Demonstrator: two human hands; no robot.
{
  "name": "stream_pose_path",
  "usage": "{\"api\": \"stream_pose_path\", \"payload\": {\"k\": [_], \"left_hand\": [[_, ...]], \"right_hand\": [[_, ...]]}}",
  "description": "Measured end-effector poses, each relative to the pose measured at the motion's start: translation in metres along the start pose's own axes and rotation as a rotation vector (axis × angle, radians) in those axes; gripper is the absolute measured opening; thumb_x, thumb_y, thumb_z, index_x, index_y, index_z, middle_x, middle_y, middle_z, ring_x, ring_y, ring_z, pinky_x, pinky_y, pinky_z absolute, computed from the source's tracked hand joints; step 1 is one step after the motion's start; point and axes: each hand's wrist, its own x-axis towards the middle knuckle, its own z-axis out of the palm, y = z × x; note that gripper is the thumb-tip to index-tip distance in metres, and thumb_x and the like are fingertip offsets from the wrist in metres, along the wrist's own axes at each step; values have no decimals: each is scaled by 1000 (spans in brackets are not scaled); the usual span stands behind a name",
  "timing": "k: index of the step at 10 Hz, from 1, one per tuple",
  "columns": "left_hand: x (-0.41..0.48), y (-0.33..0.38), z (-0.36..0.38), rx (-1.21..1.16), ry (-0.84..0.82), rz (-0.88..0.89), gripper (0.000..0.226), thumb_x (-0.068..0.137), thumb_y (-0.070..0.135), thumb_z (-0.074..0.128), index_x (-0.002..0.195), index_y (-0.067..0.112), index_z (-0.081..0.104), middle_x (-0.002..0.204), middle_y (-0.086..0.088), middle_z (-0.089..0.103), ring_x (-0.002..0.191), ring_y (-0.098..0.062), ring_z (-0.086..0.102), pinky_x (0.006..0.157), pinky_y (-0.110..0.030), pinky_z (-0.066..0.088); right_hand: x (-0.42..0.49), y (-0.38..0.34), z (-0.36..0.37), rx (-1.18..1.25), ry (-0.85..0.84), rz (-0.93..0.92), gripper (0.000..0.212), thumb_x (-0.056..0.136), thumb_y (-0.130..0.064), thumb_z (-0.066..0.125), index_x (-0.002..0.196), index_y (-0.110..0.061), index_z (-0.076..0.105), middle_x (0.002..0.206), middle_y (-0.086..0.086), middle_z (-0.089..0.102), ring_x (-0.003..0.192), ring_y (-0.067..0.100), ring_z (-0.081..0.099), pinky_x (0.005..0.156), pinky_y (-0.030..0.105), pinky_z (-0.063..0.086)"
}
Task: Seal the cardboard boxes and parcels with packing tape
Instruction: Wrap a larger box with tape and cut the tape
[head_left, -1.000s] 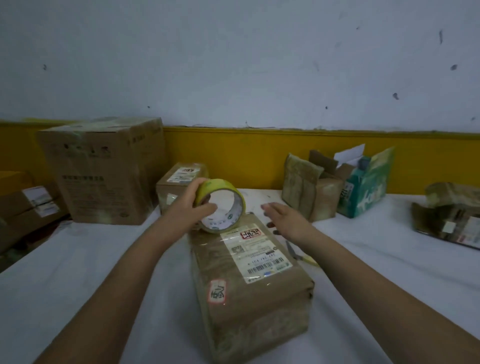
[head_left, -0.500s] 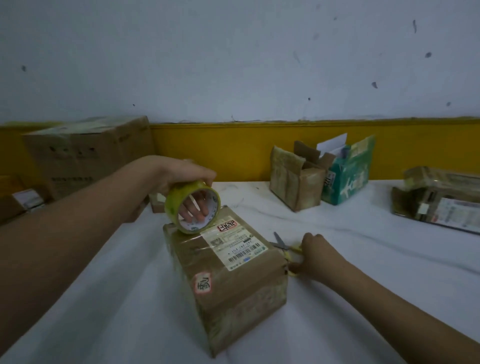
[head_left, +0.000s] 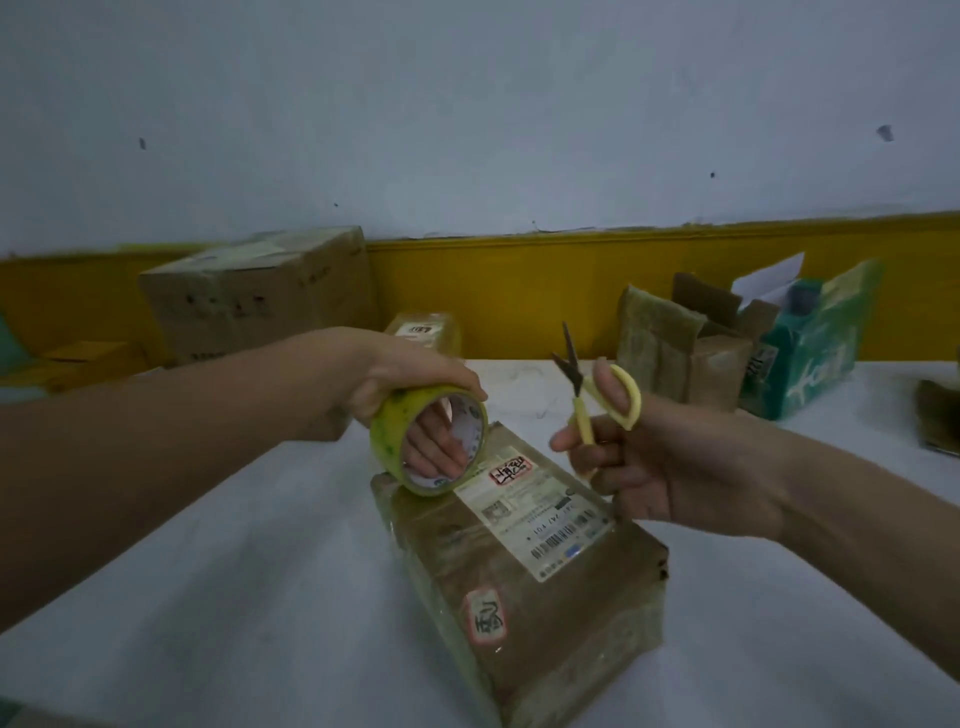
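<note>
A brown cardboard parcel (head_left: 540, 587) with a white shipping label and two red-edged stickers lies on the white table (head_left: 218, 597) in front of me. My left hand (head_left: 410, 384) grips a yellow tape roll (head_left: 395, 431), fingers through its core, and the roll rests on the parcel's far top edge. My right hand (head_left: 670, 467) holds small yellow-handled scissors (head_left: 597, 395) above the parcel's right side, thumb through one loop, blades slightly apart and pointing up.
A large carton (head_left: 260, 296) stands at the back left with a small labelled parcel (head_left: 426, 332) beside it. An opened brown box (head_left: 691, 348) and a green box (head_left: 815, 343) sit at the back right. Another parcel (head_left: 940, 415) shows at the right edge.
My right hand has picked the scissors up off the table beside the parcel and raised them. My left hand keeps the tape roll on the parcel's far edge.
</note>
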Motion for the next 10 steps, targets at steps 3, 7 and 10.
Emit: {"api": "stream_pose_path", "payload": {"k": [3, 7, 10], "left_hand": [[-7, -2, -19, -39, -356, -121, 39, 102, 33, 46, 103, 0, 67, 95, -13, 76, 71, -20, 74, 47, -24, 56], [17, -40, -40, -92, -281, -48, 58, 89, 47, 65, 127, 4, 63, 123, -14, 69, 105, -28, 70, 61, -30, 57], [14, -43, -42, -15, -222, -27, 39, 83, 47, 68, 105, 14, 71, 108, -9, 67, 78, -21, 64, 49, -27, 53]], "right_hand": [[53, 35, 28, 95, 32, -105, 74, 83, -75, 41, 92, -3, 55, 67, 6, 47, 51, 15, 38, 44, 24, 45], [31, 0, 20, -301, -203, 161, 86, 84, -79, 35, 96, 1, 65, 71, 7, 49, 51, 13, 46, 42, 21, 46], [57, 0, 24, -308, -352, 342, 88, 81, -78, 43, 105, 4, 66, 75, 3, 50, 54, 6, 45, 45, 13, 43]]}}
